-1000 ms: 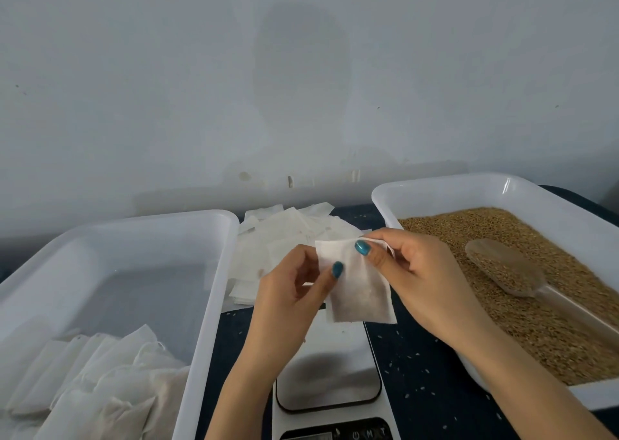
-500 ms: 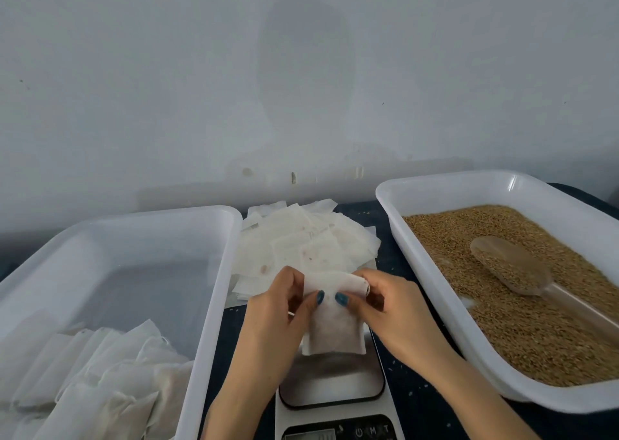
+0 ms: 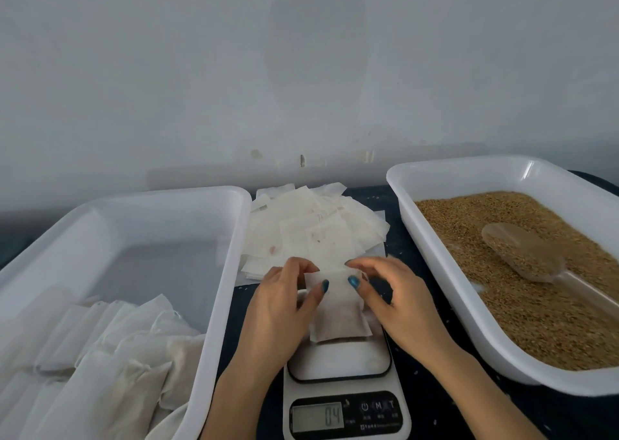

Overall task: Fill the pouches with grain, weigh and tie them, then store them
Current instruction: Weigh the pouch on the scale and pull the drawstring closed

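Over the platform of the digital kitchen scale, between the two white trays, the left hand and the right hand are each pinching a top corner of a grain-filled pouch, thumb in front and fingers behind. The pouch is standing with its dark, bulging bottom resting on the platform and its flat white mouth held up between the hands. The scale's display is showing digits that look like 04, a figure probably not to be trusted while the hands are bearing part of the load. The weighing step appears to be under way, with this pouch filled and tying not yet begun. The next move is likely calling for both hands to let go so the scale reads true, then for the mouth to be gathered and tied. Finished pouches are lying in the left tray, where this one should be going. Empty pouches are lying piled behind the scale, and the scoop is lying in the grain in the right tray.
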Motion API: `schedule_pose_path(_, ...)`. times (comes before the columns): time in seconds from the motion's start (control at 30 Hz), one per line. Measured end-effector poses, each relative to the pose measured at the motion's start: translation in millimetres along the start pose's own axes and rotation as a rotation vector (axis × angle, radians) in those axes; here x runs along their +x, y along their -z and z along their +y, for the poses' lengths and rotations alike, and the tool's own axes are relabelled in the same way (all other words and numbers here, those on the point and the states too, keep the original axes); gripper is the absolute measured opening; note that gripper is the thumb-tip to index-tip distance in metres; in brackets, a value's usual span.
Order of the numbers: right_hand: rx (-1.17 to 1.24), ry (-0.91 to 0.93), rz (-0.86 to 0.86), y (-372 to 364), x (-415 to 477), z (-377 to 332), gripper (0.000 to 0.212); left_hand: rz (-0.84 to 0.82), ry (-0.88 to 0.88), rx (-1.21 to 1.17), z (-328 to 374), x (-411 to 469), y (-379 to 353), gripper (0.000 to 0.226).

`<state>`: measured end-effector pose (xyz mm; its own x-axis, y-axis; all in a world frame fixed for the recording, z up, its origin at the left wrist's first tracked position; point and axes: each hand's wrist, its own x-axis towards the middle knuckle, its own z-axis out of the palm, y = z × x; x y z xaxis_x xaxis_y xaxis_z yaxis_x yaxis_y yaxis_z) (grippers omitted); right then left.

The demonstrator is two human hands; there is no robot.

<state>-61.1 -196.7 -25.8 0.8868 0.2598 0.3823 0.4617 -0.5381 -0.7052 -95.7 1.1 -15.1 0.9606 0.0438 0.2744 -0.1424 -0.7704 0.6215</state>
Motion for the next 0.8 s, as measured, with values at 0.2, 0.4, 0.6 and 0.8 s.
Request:
schedule_pose_path(0.2, 0.047, -0.041, 0.013, 0.2, -1.0, 2.5, 0.044, 0.05, -0.008, 0.02, -1.4, 1.0, -1.9, 0.033)
schedule_pose_path(0.4, 0.07, -0.049, 0.019, -0.1, -1.5, 3.0, 0.048, 0.072, -0.016, 0.025, -3.0, 0.1, -3.6, 0.033)
schedule_pose_path(0.6, 0.077, -0.064, 0.016, -0.2, -0.8, 2.5, 0.05, 0.083, -0.025, 0.05, -3.0, 0.9, -3.4, 0.033)
schedule_pose_path(0.8, 0.074, -0.067, 0.02, 0.5, -1.0, 2.4, 0.05, 0.088, -0.032, 0.057, -2.4, -0.2, -2.4, 0.033)
